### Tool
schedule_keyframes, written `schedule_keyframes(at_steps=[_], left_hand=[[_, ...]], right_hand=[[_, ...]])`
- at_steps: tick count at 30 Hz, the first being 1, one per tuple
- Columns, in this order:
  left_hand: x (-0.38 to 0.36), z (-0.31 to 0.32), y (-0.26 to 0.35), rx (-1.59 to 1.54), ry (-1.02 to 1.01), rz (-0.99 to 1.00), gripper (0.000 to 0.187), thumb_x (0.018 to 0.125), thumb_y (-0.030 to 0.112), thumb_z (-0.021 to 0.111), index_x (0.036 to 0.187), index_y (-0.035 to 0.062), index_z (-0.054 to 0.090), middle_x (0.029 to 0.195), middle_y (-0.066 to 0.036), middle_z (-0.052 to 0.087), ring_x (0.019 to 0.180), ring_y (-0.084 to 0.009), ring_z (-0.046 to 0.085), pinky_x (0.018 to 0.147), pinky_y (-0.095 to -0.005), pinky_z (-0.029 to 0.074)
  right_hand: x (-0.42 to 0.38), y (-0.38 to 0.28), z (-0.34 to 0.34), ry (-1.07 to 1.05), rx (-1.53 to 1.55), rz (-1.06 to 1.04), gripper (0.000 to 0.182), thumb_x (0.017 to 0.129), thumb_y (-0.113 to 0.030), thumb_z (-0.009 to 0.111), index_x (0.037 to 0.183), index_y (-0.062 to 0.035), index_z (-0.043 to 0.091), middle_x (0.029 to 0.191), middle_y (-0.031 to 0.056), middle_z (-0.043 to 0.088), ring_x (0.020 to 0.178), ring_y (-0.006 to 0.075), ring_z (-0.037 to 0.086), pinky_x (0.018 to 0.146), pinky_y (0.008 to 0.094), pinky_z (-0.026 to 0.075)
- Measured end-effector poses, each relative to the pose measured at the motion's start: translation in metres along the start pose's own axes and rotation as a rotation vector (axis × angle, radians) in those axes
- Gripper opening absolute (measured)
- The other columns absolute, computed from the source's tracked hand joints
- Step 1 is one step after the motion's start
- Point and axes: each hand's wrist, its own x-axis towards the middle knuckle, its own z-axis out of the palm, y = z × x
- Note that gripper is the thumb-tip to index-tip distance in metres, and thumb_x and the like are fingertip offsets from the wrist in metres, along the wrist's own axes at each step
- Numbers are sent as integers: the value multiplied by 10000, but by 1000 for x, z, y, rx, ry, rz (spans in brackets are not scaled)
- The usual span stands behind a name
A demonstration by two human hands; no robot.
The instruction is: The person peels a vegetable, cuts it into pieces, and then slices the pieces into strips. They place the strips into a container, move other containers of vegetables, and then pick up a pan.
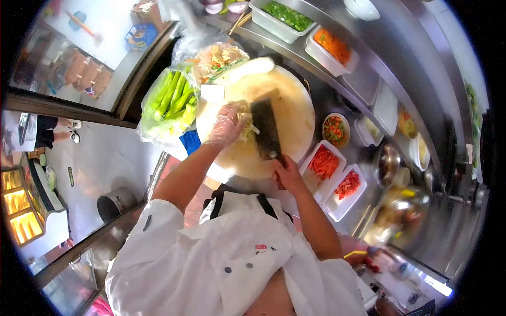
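My right hand (287,173) is wrapped round the handle of a wide, dark-bladed cleaver (268,126) at the near side of a round cutting board (296,113). The blade lies over the board and points away from me. Left of it, my left hand (226,125), in a clear plastic glove, has its fingers bent down onto pale yellow-green cut vegetable pieces (246,131). Some strips lie right along the blade's left side. At the board's far edge rests a long white vegetable (247,70), and a white square piece (212,93) sits at upper left.
A plastic bag of long green peppers (176,95) and a bag of mixed shredded vegetables (219,59) stand left of the board. To the right are a bowl of chopped peppers (336,130), red-filled trays (323,162), shredded carrot (332,46) and chopped greens (287,16).
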Motion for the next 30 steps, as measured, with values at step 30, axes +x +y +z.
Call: schedule_keyframes(at_steps=[30], left_hand=[[-34,12,-12,-77,202,-113,551,863,215,732,1377,94,574,1447,-307,440,1304,-496,489,1077,-498,454]], right_hand=[[46,22,131,-123,201,29,181,1021,-215,640,993,-95,508,701,0,508,515,109,481,451,297,403]])
